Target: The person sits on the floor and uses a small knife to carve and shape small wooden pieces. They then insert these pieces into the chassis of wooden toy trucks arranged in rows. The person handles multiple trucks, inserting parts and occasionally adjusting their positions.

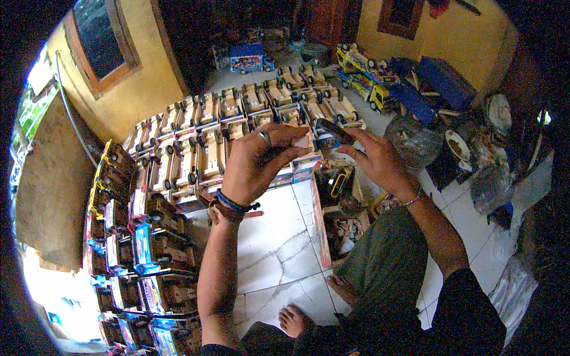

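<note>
My left hand (252, 163), with a ring and wrist bands, pinches a small pale flat piece (303, 142) between thumb and fingers. To its right, my right hand (383, 160) grips a dark elongated object (334, 130), whose exact kind I cannot make out. Its tip points toward the pale piece, with a small gap between them. Beyond and below both hands lie rows of wooden toy trucks (211, 152), turned over with their black wheels up. Both hands are raised above the near edge of these rows.
A wooden box (322, 228) with tools and scraps stands by my leg. More toy trucks (148, 244) are stacked at left. Yellow toy trucks (373, 92), a blue toy truck (248, 60) and plastic bags (409, 145) lie farther back. A red stick (254, 214) is on the tiles.
</note>
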`<state>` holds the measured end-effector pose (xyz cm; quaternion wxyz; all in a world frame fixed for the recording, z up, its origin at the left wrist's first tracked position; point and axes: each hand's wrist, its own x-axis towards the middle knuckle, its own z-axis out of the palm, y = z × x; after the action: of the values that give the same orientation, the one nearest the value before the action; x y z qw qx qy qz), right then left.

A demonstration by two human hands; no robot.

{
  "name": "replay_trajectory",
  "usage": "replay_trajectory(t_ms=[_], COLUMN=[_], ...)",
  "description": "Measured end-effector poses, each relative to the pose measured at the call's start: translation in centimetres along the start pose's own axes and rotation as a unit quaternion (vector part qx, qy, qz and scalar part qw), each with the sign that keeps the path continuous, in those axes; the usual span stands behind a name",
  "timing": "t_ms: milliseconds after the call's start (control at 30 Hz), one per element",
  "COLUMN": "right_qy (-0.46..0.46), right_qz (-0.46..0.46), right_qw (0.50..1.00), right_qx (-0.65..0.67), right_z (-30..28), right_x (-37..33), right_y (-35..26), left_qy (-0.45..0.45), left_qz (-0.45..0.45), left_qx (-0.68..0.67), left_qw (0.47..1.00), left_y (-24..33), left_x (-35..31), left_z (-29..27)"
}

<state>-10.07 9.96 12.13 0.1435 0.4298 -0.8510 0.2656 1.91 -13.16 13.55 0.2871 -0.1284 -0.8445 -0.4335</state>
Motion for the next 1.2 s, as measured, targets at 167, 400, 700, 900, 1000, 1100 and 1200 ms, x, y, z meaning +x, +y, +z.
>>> replay_trajectory(t_ms=[167,400,700,900,1000,1100,1200], right_qy=[0.017,0.026,0.031,-0.002,0.010,-0.001,-0.001], right_qz=[-0.030,-0.040,-0.036,0.046,0.044,0.044,0.040], right_qw=[0.999,0.999,0.999,0.999,0.998,0.998,0.997], right_qx=[0.002,-0.009,-0.023,-0.023,-0.037,-0.051,-0.070], right_z=[0.1,0.4,0.6,0.4,0.5,0.8,1.1], right_x=[0.1,0.1,0.2,0.3,0.4,0.2,0.2], right_y=[0.0,0.0,0.3,0.1,0.1,0.1,0.3], left_qy=[0.005,-0.006,-0.017,0.070,0.036,0.044,0.035], left_qz=[0.028,0.038,-0.055,-0.125,-0.153,-0.137,-0.138], left_qx=[0.036,0.072,-0.117,-0.243,-0.206,-0.171,-0.213], left_qw=[0.999,0.997,0.991,0.959,0.966,0.975,0.967], left_y=[-0.1,-0.4,-0.3,-0.3,-1.0,-1.4,-1.3], left_x=[0.1,0.0,0.0,0.2,0.3,0.4,0.2], left_z=[-0.1,-0.1,0.3,3.0,3.7,4.0,3.7])
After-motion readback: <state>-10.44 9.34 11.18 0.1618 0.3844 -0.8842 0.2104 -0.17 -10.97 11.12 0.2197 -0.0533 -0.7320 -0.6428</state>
